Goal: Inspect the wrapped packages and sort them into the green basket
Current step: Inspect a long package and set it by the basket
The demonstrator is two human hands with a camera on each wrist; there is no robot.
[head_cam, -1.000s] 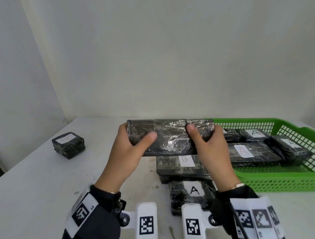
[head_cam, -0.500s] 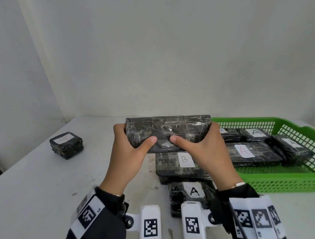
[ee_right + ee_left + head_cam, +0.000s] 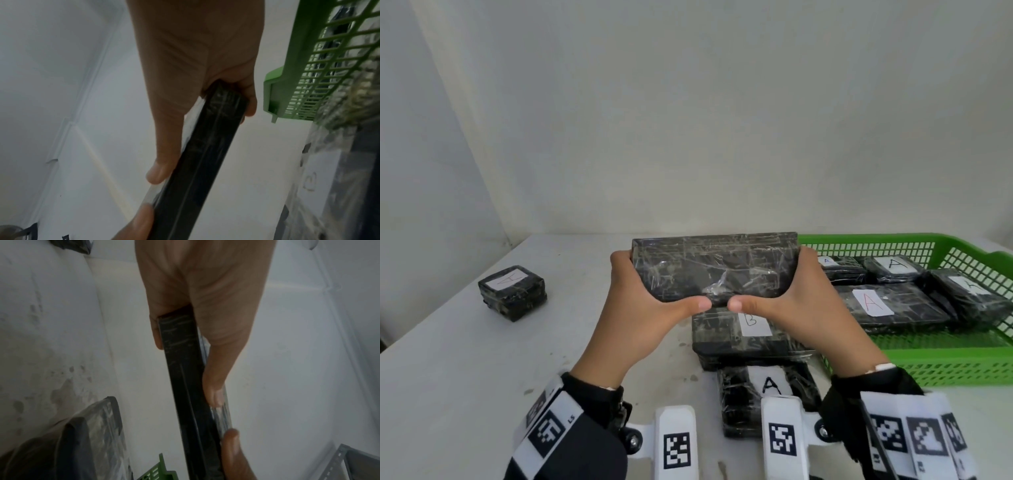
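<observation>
A long black package [image 3: 714, 265] wrapped in clear film is held up above the table, tilted so one broad side faces me. My left hand [image 3: 633, 308] grips its left end and my right hand [image 3: 801, 301] grips its right end, thumbs meeting along the near lower edge. The wrist views show the package [image 3: 185, 369] [image 3: 205, 146] edge-on between thumb and fingers. No label shows on this side. The green basket [image 3: 945, 366] stands at the right and holds several packages marked A [image 3: 873, 301].
Below my hands lie a package marked B [image 3: 743, 332] and, nearer to me, one marked A [image 3: 767, 394]. A small square labelled package [image 3: 512, 291] sits alone at the left of the white table [image 3: 465, 359]. A wall rises right behind the table.
The package has been turned in both hands, its broad side tipping toward me. My thumbs have slid together along the lower edge, the right one moving left.
</observation>
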